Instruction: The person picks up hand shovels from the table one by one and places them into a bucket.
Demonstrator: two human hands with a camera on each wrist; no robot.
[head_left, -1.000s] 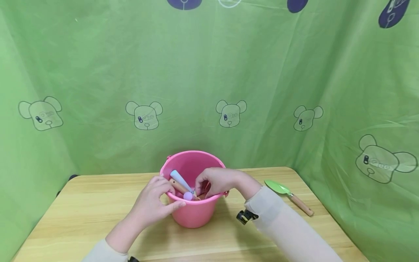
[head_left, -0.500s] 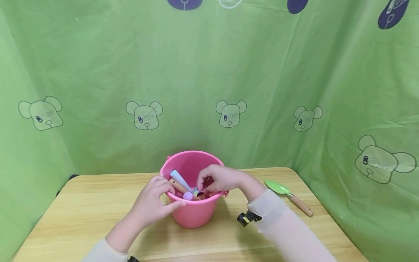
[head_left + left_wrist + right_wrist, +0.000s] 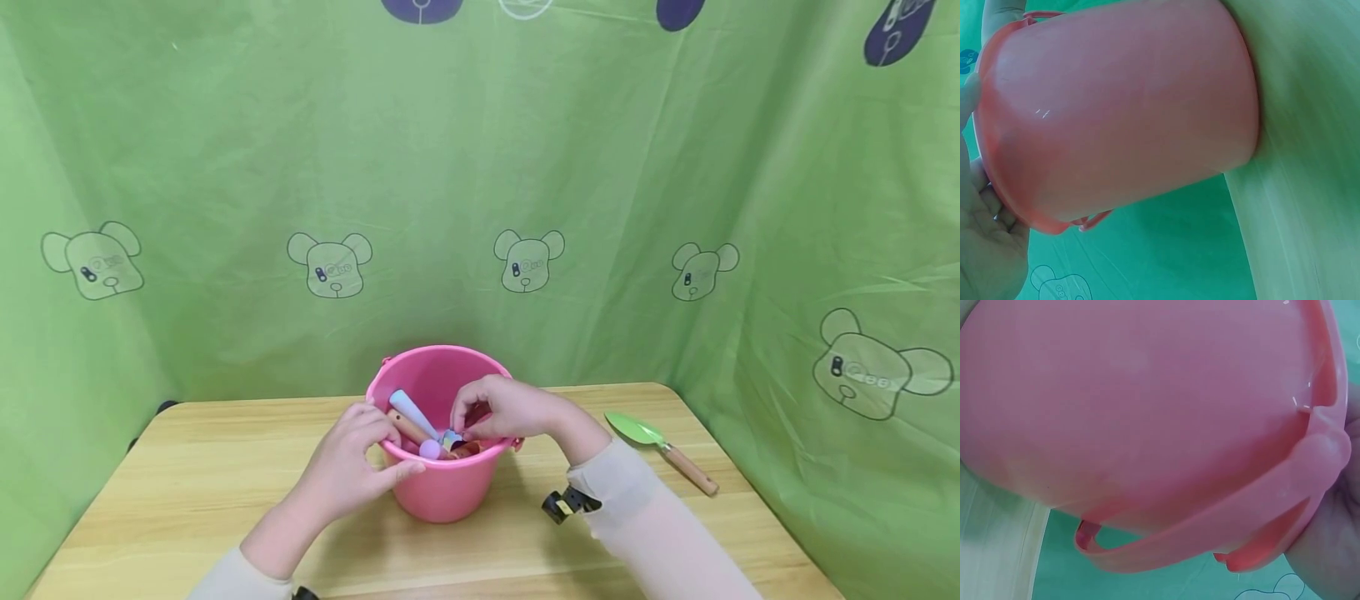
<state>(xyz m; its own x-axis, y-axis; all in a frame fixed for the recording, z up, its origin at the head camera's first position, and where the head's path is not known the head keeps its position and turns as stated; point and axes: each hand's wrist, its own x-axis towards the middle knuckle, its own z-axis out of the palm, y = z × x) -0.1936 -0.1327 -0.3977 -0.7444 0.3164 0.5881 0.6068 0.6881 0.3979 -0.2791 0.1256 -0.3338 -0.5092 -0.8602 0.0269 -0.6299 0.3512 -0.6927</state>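
Note:
A pink bucket (image 3: 442, 492) stands upright on the wooden table. My left hand (image 3: 348, 458) grips its near left rim, fingers hooked inside and thumb outside. In the head view my right hand (image 3: 504, 408) reaches over the right rim, its thumb and fingers pinching a small light-blue piece (image 3: 451, 438) inside. Around it lie a light-blue handle (image 3: 412, 412), a wooden handle (image 3: 408, 427), a purple rounded end (image 3: 431, 449) and reddish-brown items (image 3: 467, 450). The bucket wall (image 3: 1135, 412) hides the fingertips in the right wrist view.
To the right lies a trowel (image 3: 636, 428) with a green blade and wooden handle. The bucket's pink carrying handle (image 3: 1191, 534) hangs down its side. Green cloth (image 3: 435, 167) with bear-head prints encloses the wooden table (image 3: 187, 500) at the back and sides.
My right hand has risen slightly inside the bucket, and the small light-blue piece now shows at its fingertips. My left hand, the bucket and the trowel stay put.

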